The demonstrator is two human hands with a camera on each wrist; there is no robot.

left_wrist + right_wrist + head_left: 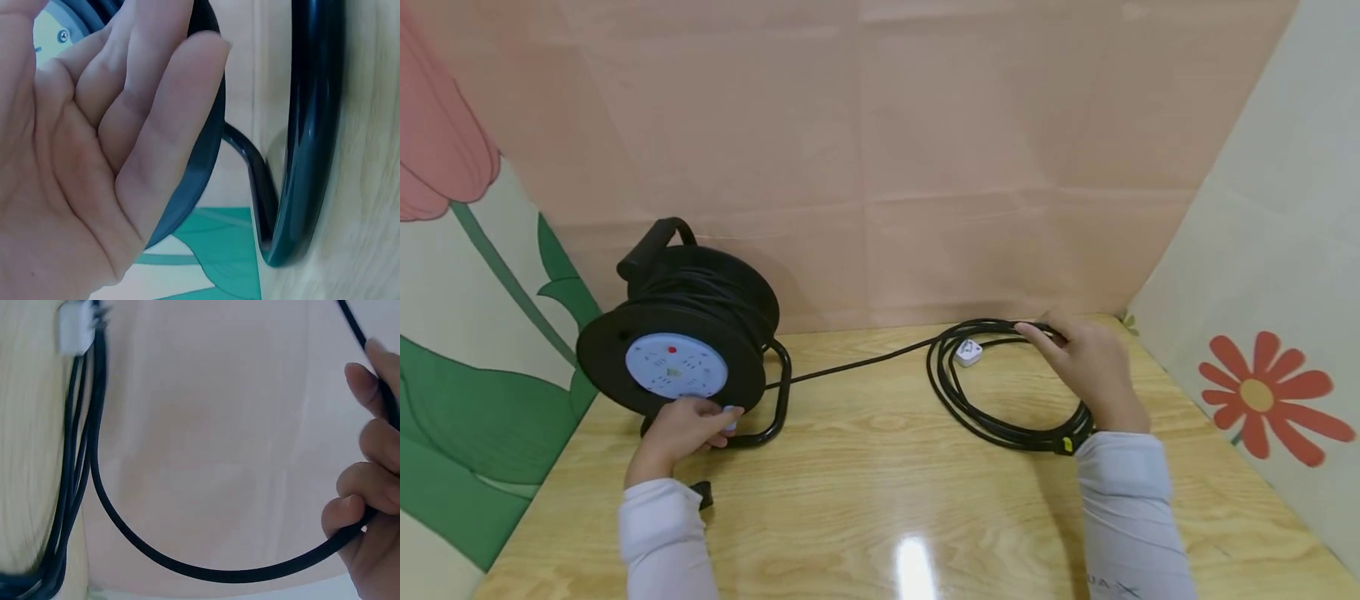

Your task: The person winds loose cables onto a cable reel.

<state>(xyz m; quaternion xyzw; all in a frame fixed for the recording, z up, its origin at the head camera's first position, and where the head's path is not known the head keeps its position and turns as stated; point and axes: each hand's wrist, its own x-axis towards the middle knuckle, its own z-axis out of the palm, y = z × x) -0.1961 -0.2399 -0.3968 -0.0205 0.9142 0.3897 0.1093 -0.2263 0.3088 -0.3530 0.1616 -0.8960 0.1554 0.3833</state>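
A black cable reel (673, 358) with a pale blue socket face stands at the left on its tubular frame. My left hand (681, 429) is at its lower rim, pinching a small pale blue knob (730, 417); in the left wrist view the curled fingers (156, 119) hide it. On the right, my right hand (1086, 358) grips black cable (287, 570) at the coil's upper right. In the right wrist view a strand runs through its curled fingers and sags in a wide loop. A white plug (968, 352) lies within the coil.
A stretch of cable (857, 362) links reel and coil across the wooden table (850, 500). By my left sleeve lies a small black object (702, 493). A yellow-marked black tie (1066, 444) sits on the coil. A pinkish sheet (925, 167) hangs behind, with painted panels at both sides.
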